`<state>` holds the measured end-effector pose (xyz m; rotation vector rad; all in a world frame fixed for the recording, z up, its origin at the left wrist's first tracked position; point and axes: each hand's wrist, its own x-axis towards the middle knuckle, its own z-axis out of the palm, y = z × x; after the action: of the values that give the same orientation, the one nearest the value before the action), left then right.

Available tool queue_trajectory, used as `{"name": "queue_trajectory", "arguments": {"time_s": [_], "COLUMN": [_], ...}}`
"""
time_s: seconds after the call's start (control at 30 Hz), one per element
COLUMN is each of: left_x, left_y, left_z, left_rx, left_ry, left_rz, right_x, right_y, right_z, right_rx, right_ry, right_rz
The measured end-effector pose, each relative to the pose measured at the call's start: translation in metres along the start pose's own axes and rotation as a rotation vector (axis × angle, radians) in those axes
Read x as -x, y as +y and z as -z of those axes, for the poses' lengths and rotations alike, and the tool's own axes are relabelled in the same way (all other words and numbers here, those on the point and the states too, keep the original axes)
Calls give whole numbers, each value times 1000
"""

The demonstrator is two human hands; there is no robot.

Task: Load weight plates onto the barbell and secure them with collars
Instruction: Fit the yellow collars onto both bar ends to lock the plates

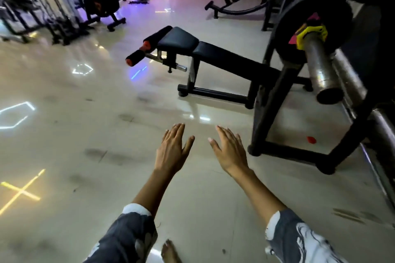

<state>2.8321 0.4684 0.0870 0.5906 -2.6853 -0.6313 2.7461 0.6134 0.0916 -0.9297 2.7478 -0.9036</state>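
Hovering palms-down above the floor (85, 134), left hand (173, 151) and right hand (229, 151) grip nothing, fingers (177, 132) straight and close together. Plate (286, 34) sits on barbell (320, 68) at upper right, yellow collar (311, 35) against it.

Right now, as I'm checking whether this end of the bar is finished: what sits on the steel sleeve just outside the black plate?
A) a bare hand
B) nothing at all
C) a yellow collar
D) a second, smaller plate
C: a yellow collar wraps the steel sleeve right at the black plate, while the left hand and right hand hover open over the floor, holding nothing.
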Motion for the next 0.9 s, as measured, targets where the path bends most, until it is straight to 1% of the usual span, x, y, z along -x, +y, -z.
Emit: {"name": "queue_trajectory", "arguments": {"time_s": [0.13,0.3,0.47,0.6,0.77,0.9], "left_x": [-12,-32,-64,-109,-195,-284], "left_y": [-103,-221,-311,-372,-464,-540], "left_z": [18,62,86,90,98,129], "left_rx": [-5,-9,-30,-32,-26,-45], "left_ry": [-50,-56,-89,-115,-148,-214], "left_rz": [208,390,456,469,508,535], "right_x": [-54,-120,-177,-239,-351,-453], "right_y": [-65,-143,-208,-240,-279,-326], "right_z": [-90,-184,-246,-292,-360,-401], "right_rx": [-57,2,115,136,126,96], "right_ry": [-155,-328,-438,-485,-521,-549], "right_rz": [65,135,236,233,219,185]}}
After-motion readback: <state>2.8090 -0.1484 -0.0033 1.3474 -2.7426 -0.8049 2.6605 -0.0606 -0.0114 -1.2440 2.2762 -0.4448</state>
